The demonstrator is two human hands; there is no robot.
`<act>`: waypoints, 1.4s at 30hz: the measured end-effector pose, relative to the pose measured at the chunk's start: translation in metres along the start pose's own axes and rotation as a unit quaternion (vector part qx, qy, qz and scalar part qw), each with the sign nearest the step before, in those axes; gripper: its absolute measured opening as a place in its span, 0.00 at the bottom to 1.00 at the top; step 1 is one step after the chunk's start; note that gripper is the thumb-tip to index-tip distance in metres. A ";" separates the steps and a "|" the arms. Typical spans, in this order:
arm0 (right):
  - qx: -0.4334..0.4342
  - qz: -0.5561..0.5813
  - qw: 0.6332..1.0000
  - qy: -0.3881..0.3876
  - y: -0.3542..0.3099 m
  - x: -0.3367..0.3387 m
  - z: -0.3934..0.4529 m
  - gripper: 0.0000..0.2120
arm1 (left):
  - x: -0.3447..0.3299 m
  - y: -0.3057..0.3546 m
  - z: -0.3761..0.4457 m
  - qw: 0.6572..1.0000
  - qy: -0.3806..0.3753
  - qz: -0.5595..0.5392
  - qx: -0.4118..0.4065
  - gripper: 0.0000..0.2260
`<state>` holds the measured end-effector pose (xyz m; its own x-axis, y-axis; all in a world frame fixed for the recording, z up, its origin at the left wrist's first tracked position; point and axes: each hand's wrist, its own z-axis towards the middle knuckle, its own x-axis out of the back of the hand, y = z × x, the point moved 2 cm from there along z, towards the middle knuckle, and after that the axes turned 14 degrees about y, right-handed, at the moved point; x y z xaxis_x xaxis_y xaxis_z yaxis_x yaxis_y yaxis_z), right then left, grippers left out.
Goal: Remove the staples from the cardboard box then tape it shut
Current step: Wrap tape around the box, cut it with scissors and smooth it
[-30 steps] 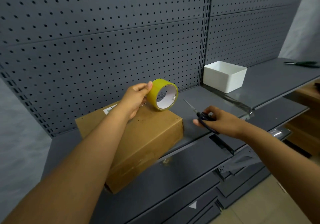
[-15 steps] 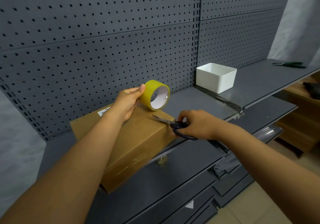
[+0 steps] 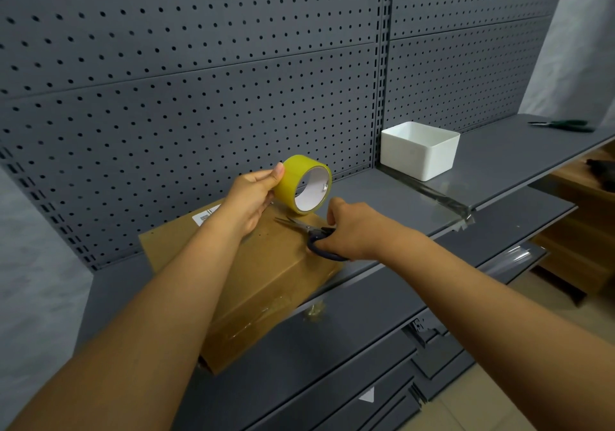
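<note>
Showing two forearms, bare from the bottom edge up to the wrists, wearing no sleeves, gloves, watch or rings. Showing a left hand (image 3: 251, 199) with a short thumbnail, and a right hand (image 3: 352, 231) seen from its back.

white label (image 3: 205, 215) on cardboard box (image 3: 266, 284), print unreadable

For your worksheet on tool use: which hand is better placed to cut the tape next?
Right hand: it grips the black-handled scissors, blades under the yellow tape roll held by the left hand.
</note>
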<state>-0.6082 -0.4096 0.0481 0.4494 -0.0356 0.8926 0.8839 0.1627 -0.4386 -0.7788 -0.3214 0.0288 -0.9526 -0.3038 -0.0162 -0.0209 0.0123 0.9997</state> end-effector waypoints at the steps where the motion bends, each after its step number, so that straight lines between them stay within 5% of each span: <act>1: 0.004 -0.005 1.000 0.005 -0.002 -0.001 0.001 0.20 | 0.000 0.000 0.000 1.000 0.000 -0.001 0.000 0.21; 31: -0.007 -0.003 1.000 -0.002 0.021 0.004 0.005 0.22 | -0.005 0.004 0.000 0.995 -0.038 0.075 -0.045 0.20; 42: -0.020 0.018 0.999 0.034 0.048 0.022 0.020 0.20 | -0.028 0.029 -0.003 0.997 -0.022 0.021 -0.072 0.18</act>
<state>-0.5582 -0.3830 0.0486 0.4878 -0.0977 0.8675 0.8708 0.1248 -0.4756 -0.7516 -0.3157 0.0586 -0.9639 -0.2646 0.0287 0.0607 -0.1135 0.9917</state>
